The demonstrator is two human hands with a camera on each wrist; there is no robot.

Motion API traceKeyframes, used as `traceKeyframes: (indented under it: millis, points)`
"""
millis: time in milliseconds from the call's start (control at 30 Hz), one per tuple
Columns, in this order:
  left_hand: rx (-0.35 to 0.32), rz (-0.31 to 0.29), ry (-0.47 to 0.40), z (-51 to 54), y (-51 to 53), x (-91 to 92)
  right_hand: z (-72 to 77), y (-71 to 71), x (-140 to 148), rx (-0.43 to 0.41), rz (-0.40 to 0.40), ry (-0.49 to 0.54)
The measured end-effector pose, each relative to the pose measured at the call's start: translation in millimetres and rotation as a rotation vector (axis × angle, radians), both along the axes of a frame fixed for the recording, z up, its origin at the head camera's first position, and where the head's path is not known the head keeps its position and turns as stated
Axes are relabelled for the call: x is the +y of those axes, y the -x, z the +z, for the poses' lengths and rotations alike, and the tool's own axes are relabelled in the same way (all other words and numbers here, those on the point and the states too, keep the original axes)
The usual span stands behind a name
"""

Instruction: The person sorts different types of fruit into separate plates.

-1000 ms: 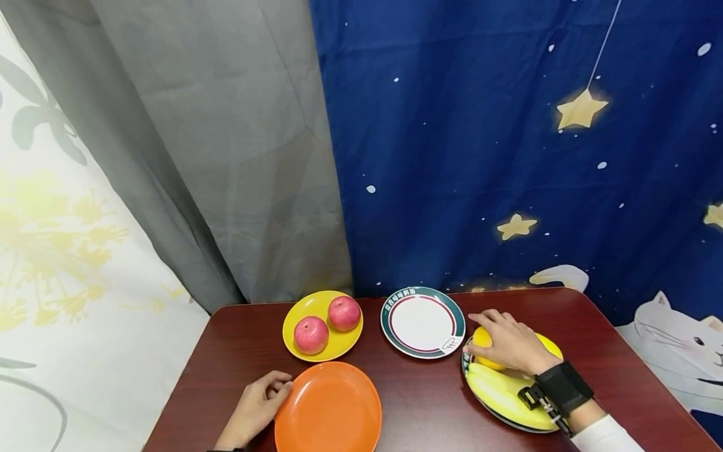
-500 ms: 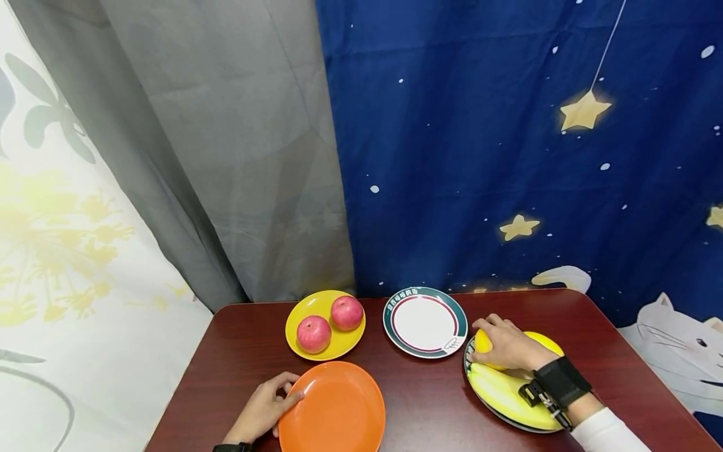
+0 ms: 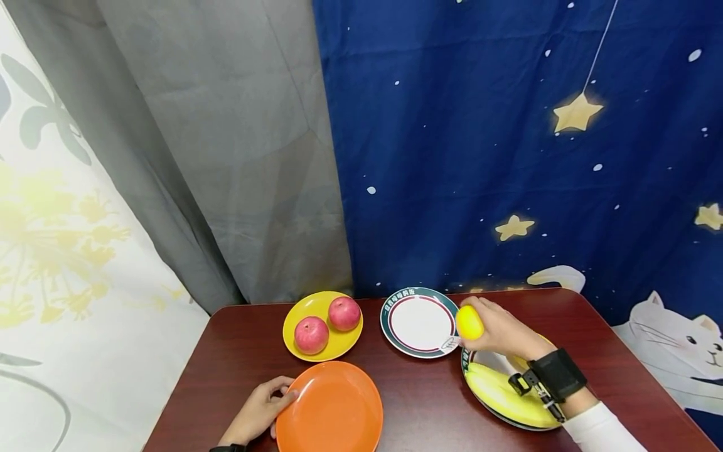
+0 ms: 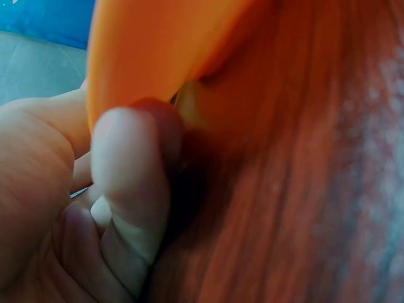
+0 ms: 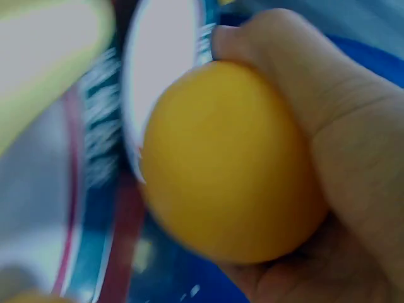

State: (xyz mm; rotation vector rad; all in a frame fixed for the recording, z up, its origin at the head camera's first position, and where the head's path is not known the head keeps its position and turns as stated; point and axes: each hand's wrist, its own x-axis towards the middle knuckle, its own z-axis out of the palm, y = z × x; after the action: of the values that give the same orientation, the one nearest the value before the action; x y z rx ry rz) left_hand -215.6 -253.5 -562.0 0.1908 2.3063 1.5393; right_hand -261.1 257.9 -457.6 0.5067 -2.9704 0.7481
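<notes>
My right hand (image 3: 499,329) grips a round yellow fruit (image 3: 469,322), held above the table at the right rim of the green-edged white plate (image 3: 423,323). Its exact kind is unclear; in the right wrist view the smooth yellow fruit (image 5: 233,164) sits against thumb and fingers. Below the wrist, a patterned-rim plate (image 3: 467,358) holds a yellow banana (image 3: 503,392), with more yellow partly hidden behind the hand. My left hand (image 3: 257,411) pinches the left rim of the orange plate (image 3: 333,408). The left wrist view shows that orange rim (image 4: 126,63) between the digits.
At the back left, a yellow plate (image 3: 294,314) bears two red apples (image 3: 311,335). The dark red wooden table (image 3: 420,402) ends at grey and blue curtains (image 3: 418,220) behind.
My right hand has closed round the yellow fruit and lifted it off its plate, up and left. My left hand has moved onto the orange plate's rim and taken hold of it.
</notes>
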Motion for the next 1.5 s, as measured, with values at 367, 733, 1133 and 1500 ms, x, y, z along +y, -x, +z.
traceKeyframes:
  millis: [367, 733, 1133, 1500]
  points:
    - [0.052, -0.029, 0.021, 4.4, -1.0, -0.9, 30.9, -27.7, -140, 0.213, 0.33, 0.323]
    - [0.069, -0.056, 0.034, 0.8, 1.2, -6.2, -21.7, -68.8, -251, 0.147, 0.669, -0.048]
    - [0.059, -0.06, 0.023, 0.6, 0.0, -5.0, -48.3, -70.2, -254, -0.118, 0.698, -0.103]
    - [0.057, -0.055, 0.027, -0.4, -0.3, -4.4, -41.2, -67.0, -248, -0.057, 0.682, -0.146]
